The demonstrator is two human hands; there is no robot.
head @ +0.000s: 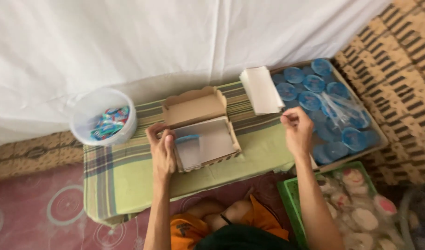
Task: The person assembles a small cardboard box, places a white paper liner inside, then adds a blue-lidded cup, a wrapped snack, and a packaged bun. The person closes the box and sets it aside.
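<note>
At frame centre we see the open cardboard box (204,134) on the cloth-covered worktop (124,171). The left hand (162,150) grips its left wall, fingers (168,139) closed on the edge. The right hand (297,132) sits at centre right, fingers pinched at the lower corner of the white paper stack (261,90). A carton of blue-lidded cups (323,106) lies upper right; a white tub (103,115) lies left.
</note>
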